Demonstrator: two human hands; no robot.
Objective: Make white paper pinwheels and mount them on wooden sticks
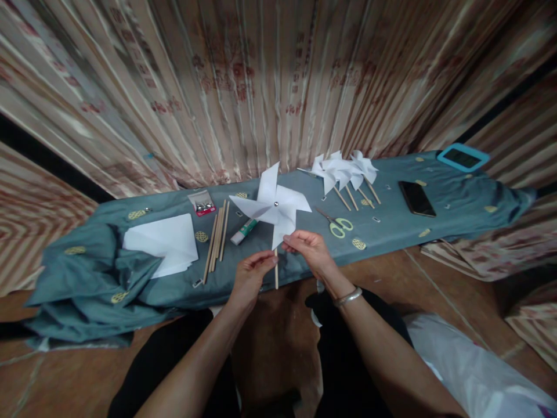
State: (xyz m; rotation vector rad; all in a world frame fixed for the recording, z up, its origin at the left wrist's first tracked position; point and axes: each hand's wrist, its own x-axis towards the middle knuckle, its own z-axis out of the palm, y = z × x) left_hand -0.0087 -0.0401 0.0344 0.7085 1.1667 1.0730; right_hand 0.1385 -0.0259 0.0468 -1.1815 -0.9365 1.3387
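Note:
A white paper pinwheel [285, 216] with a shiny pin at its centre is held up in front of me on a thin wooden stick [276, 276]. My left hand [253, 274] pinches the stick just below the paper. With thumb and fingers closed, my right hand [307, 247] grips the tip of the pinwheel's lowest blade. Behind the pinwheel lies a green and white glue stick [244, 230]. Scissors with light green handles [340, 226] rest to the right of my right hand.
Several wooden sticks [217, 238], a stack of white paper [167, 241] and a small pack of metal pins [202, 204] lie on the left. Several finished pinwheels [342, 171], a black phone [416, 198] and a blue-framed device [463, 157] lie right. A curtain [261, 87] hangs behind.

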